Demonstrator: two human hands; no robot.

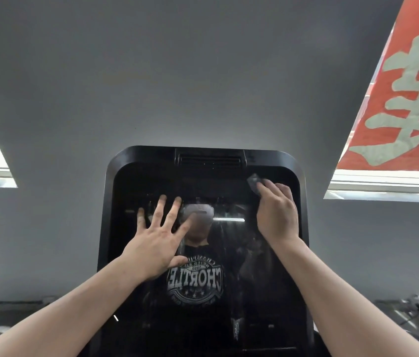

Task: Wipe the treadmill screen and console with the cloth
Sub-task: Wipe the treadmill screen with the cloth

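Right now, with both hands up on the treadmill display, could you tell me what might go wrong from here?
The left hand lies spread, bare, on the glossy screen; it could leave fresh fingerprints where wiping is meant to clean. The cloth shows only as a small grey wad past the right hand, near the top right corner, so it may slip or skip much of the glass.

The treadmill screen (229,266) is a tall, glossy black panel, dark and mirror-like, framed by the black console (203,154) with its vent slot along the top edge. A small grey cloth (253,182) lies bunched against the screen's top right corner.
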